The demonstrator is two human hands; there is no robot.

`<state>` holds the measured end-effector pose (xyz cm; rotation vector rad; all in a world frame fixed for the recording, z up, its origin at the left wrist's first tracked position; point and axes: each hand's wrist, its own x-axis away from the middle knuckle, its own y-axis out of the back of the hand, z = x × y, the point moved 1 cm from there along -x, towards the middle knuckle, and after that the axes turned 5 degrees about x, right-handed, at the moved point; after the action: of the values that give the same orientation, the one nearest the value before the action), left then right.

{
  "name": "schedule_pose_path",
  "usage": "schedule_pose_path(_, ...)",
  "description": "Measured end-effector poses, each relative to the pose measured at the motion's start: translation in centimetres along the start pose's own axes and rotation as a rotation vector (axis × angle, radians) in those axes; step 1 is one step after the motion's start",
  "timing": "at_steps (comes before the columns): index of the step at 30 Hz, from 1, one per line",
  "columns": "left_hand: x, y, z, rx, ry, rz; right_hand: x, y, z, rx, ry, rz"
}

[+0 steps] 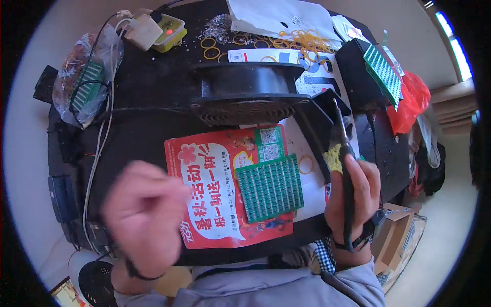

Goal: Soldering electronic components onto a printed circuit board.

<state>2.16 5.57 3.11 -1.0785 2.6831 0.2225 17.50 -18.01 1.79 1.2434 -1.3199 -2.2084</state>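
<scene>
My right hand (362, 187) is closed around a soldering iron (348, 148), whose metal tip points up and away beside a black stand (314, 134). A yellow sponge (333, 157) shows just behind the hand. My left hand (146, 210) hovers over the left edge of a red printed sheet (176, 153). Motion smears its curled fingers, so whether it holds anything cannot be made out. Between the hands, a green circuit board panel (270, 188) with rows of small parts lies flat on the sheet. Neither hand touches the panel.
A black fan (245, 97) stands behind the sheet. Farther back are yellow rubber bands (307, 42), metal clippings (217, 30) and white paper (276, 20). More green boards (383, 77) lean on a black box (353, 66) at right. Cables (99, 153) and a plastic bag (84, 77) lie left.
</scene>
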Motion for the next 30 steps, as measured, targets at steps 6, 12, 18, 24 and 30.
schedule_pose_path(6, 1.6, -2.1, 1.3, -0.079, 0.311, 0.211, 0.0, -0.3, 0.2, -0.018, 0.039, -0.106)
schedule_pose_path(12, 2.8, -1.7, 2.0, 0.193, 0.534, 0.047, 1.0, -0.4, -0.6, -0.125, -0.063, -0.137)
schedule_pose_path(18, 1.6, -1.2, 2.4, -0.026, 0.357, 0.192, 1.6, 0.2, 0.2, -0.277, -0.244, -0.402)
schedule_pose_path(24, 1.6, -1.2, 1.9, -0.328, 0.148, 0.234, 3.2, 0.8, 2.4, -0.571, -0.255, -0.29)
schedule_pose_path(30, 1.9, -1.1, 2.6, -0.447, 0.038, 0.229, 3.0, 0.1, 3.0, -0.705, 0.001, 0.054)
